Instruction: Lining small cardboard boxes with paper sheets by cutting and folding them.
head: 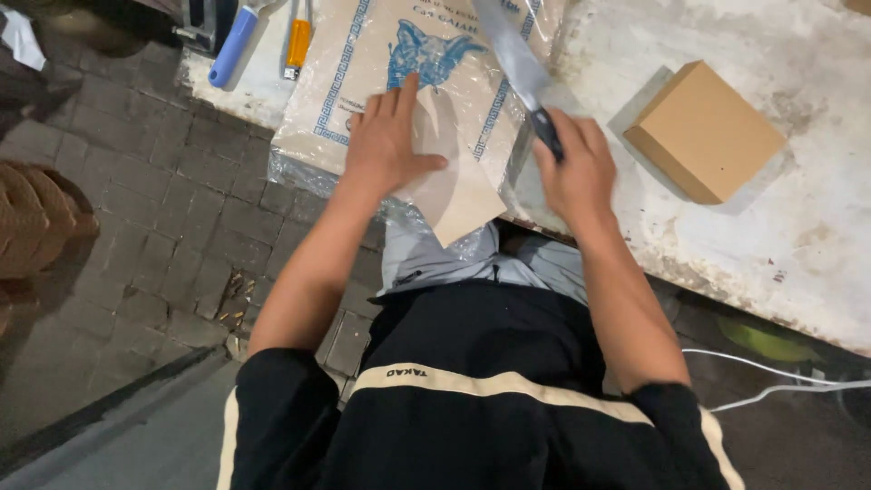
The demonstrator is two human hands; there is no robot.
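A person in a black top leans over a stained white worktop (pixel 798 245), both bare forearms stretched forward. The left hand (pixel 386 141) lies flat, fingers spread, pressing a tan sheet (pixel 463 195) down onto a clear plastic bag (pixel 363 63) printed in blue. The sheet's lower corner juts past the worktop's near edge, over the person's grey trousers. The right hand (pixel 576 168) is closed around the dark handle of a long knife (pixel 513 54), whose blade slants up and to the left across the bag; motion blur makes it hard to tell whether the edge touches the sheet. Just right of that hand, a shut brown box (pixel 703 132) sits apart on the worktop. At the far left end of the worktop lie a blue-handled tool (pixel 231 45) and, beside it, an orange-handled tool (pixel 297 41). Below, the floor is dark paving bricks (pixel 154 181), and white cables (pixel 771 381) run under the worktop at right.
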